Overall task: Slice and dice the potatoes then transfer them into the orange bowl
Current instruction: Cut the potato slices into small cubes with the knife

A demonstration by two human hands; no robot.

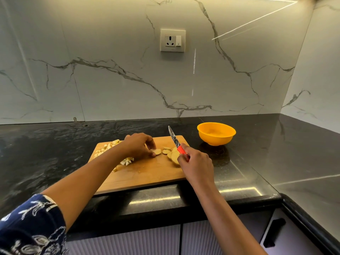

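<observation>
Right of centre, the orange bowl (215, 139) stands on the black desk (55, 144) just beyond the right end of the wooden cutting board (147, 173), its visible inside plain orange. On the board, pale diced potato (127, 161) lies in heaps at the left, partly hidden by the left forearm, and skin-edged potato slices (173, 155) overlap at the right. The left hand (138, 146) pinches one slice (156, 151) between curled fingers (151, 142) at mid-board, while the right hand (195, 166) grips the red handle of a knife (174, 139), its patterned blade pointing toward the wall.
</observation>
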